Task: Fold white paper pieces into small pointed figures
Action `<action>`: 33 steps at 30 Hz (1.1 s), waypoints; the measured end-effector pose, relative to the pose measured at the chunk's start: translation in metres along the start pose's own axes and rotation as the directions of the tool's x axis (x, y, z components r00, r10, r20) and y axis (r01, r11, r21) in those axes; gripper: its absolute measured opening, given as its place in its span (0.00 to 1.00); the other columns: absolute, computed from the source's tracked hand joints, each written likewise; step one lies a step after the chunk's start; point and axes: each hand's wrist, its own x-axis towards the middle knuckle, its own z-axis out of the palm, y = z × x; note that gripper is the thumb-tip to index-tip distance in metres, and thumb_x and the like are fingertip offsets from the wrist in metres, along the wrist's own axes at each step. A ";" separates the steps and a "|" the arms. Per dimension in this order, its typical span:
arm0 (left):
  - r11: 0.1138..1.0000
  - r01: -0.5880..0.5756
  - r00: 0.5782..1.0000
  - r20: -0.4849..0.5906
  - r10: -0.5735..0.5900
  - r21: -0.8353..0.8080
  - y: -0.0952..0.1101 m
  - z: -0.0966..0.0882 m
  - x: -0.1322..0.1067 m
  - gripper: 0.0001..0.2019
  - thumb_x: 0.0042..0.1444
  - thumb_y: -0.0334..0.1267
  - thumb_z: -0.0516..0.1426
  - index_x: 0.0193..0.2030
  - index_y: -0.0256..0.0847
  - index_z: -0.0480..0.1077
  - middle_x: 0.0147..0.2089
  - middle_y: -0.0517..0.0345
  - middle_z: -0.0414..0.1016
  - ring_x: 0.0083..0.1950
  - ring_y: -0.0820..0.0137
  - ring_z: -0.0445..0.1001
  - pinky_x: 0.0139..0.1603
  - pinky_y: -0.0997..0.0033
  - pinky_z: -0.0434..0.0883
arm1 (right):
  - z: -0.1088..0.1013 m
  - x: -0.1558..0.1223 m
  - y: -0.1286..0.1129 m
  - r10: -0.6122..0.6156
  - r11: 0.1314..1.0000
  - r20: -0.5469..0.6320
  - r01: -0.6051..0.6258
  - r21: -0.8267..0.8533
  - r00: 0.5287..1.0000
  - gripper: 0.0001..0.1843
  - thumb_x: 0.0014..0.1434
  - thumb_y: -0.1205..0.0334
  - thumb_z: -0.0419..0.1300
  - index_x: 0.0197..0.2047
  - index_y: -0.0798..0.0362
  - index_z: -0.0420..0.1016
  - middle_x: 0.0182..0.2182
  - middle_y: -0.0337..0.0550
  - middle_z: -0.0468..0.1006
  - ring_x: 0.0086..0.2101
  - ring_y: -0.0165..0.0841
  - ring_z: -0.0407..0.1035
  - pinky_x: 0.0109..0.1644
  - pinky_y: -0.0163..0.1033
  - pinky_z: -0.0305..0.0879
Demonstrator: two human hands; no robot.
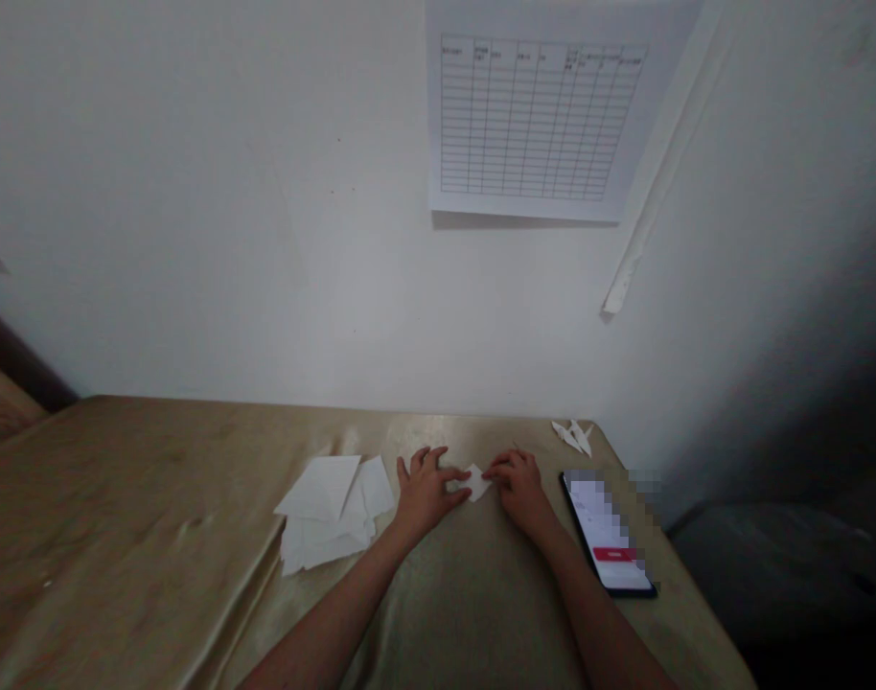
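A small white piece of folded paper (pixel 478 484), roughly diamond-shaped, is at the middle of the table between my hands. The thumb and forefinger of my left hand (pixel 427 491) grip its left corner, while the other fingers stay spread. At the right corner, my right hand (pixel 518 486) pinches the paper with its fingers bent together. Left of my left hand lies a loose, overlapping pile of white paper sheets (pixel 329 513).
Several folded white paper pieces (pixel 573 436) lie at the table's far right corner. A phone (pixel 607 537) with a lit screen rests right of my right forearm. A glossy tan cloth (pixel 157 537) with creases covers the table. A printed chart (pixel 531 115) hangs on the wall.
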 end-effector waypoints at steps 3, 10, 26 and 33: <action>1.000 -0.005 1.000 0.000 0.005 -0.005 -0.001 0.000 0.000 0.14 0.54 0.52 0.65 0.49 0.67 0.79 0.71 0.61 0.63 0.74 0.49 0.51 0.70 0.28 0.36 | -0.002 0.001 -0.001 0.005 1.000 -0.003 -0.005 0.000 1.000 0.22 0.55 0.76 0.55 0.39 0.42 0.85 0.45 0.44 0.78 0.53 0.42 0.63 0.62 0.50 0.55; 1.000 -0.017 1.000 0.021 0.017 -0.003 -0.004 0.001 0.001 0.15 0.56 0.50 0.64 0.51 0.70 0.77 0.71 0.61 0.61 0.74 0.49 0.50 0.70 0.28 0.35 | -0.005 0.001 -0.002 0.005 1.000 0.015 -0.004 -0.030 1.000 0.14 0.58 0.69 0.61 0.39 0.42 0.85 0.45 0.43 0.79 0.53 0.41 0.64 0.61 0.47 0.56; 1.000 -0.028 1.000 0.013 0.028 0.010 0.000 -0.002 -0.001 0.18 0.52 0.52 0.66 0.51 0.71 0.77 0.71 0.61 0.62 0.74 0.49 0.51 0.70 0.28 0.36 | 0.003 0.001 -0.003 -0.043 0.992 0.035 0.047 -0.118 0.998 0.08 0.64 0.63 0.59 0.44 0.45 0.79 0.48 0.43 0.76 0.55 0.40 0.62 0.63 0.49 0.50; 0.999 -0.041 0.998 0.043 0.041 0.012 0.001 -0.004 -0.001 0.19 0.51 0.53 0.66 0.52 0.73 0.76 0.71 0.62 0.61 0.74 0.46 0.50 0.69 0.25 0.35 | 0.003 0.002 -0.003 -0.037 0.979 0.058 0.047 -0.196 0.998 0.06 0.64 0.62 0.59 0.42 0.47 0.78 0.49 0.45 0.75 0.55 0.41 0.62 0.63 0.52 0.51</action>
